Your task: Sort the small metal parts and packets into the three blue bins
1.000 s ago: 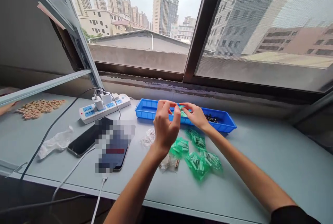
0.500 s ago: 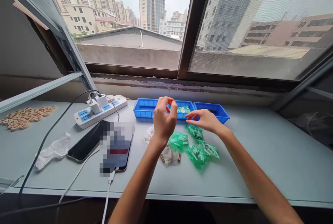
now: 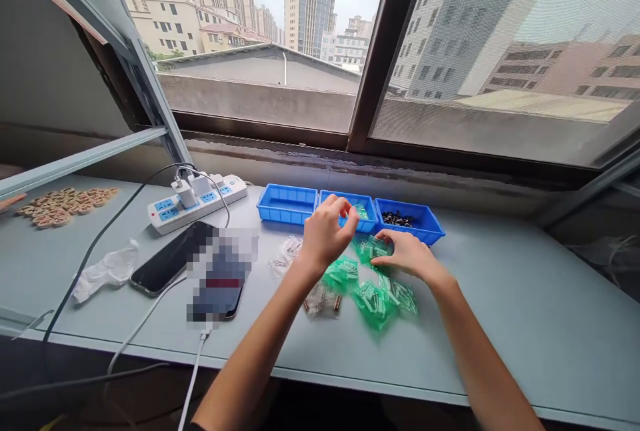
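My left hand (image 3: 327,234) is raised in front of the middle blue bin (image 3: 373,223), thumb and fingertips pinched together; anything between them is hidden. My right hand (image 3: 407,254) curves around the right edge of a green plastic bag (image 3: 367,249) of small pale parts, thumb and fingers apart. More green bags (image 3: 374,304) lie just below it, with another green bag (image 3: 341,274) by my left wrist. Clear bags (image 3: 323,301) of brownish parts lie partly behind my left forearm. Green packets show inside the middle bin.
A left blue bin (image 3: 287,217) and a right blue bin (image 3: 433,231) with small dark parts flank the middle one. Leftward are a power strip (image 3: 200,207), two phones, cables, crumpled tissue (image 3: 107,274) and wooden pieces (image 3: 70,206). Another person's finger (image 3: 11,201) shows at the left edge.
My right hand has moved down from the bins to the upper green bag. My left hand stays pinched, slightly further right and lower. The view has shifted a little.
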Action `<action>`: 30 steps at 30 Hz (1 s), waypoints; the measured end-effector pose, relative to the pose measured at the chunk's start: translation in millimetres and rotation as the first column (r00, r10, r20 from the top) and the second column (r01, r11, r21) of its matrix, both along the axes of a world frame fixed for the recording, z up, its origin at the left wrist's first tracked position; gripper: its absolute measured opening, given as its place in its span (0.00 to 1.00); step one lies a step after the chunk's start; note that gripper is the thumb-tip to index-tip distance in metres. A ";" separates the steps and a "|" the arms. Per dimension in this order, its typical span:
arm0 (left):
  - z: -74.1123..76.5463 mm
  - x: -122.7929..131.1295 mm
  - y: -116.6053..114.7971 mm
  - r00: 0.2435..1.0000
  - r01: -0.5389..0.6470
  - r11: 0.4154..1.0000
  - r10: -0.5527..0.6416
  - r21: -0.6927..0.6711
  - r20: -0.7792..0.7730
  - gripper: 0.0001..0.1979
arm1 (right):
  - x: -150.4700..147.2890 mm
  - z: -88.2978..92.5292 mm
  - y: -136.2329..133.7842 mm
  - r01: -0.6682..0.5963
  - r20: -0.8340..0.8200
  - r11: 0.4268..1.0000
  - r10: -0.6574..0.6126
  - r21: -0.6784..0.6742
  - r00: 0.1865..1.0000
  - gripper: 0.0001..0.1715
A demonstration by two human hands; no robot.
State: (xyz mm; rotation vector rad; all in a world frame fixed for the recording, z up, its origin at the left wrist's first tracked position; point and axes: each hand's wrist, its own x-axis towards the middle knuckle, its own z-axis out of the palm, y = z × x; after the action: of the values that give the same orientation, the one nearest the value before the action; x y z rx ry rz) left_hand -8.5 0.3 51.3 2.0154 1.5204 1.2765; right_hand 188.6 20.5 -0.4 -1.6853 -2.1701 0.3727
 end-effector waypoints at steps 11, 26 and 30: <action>-46.3 -25.8 -49.1 0.978 -0.046 0.994 0.065 -0.099 0.200 0.15 | -36.5 17.5 -20.2 -0.255 -0.576 0.966 0.223 0.026 0.787 0.17; -72.7 -35.6 -96.9 0.910 -0.129 0.984 0.070 0.119 0.408 0.02 | -72.1 17.7 -61.6 -0.474 -0.815 0.879 0.245 -0.042 0.526 0.06; -75.8 -36.0 -100.6 0.894 -0.125 0.990 0.083 0.069 0.439 0.02 | -71.1 18.6 -62.3 -0.504 -0.842 0.863 0.238 -0.047 0.485 0.08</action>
State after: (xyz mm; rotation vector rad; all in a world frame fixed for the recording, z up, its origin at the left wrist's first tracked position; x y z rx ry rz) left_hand -44.6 -100.4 -24.5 1.5648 1.3818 1.7334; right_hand 117.5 -41.7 18.3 -0.7759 -1.7281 1.3648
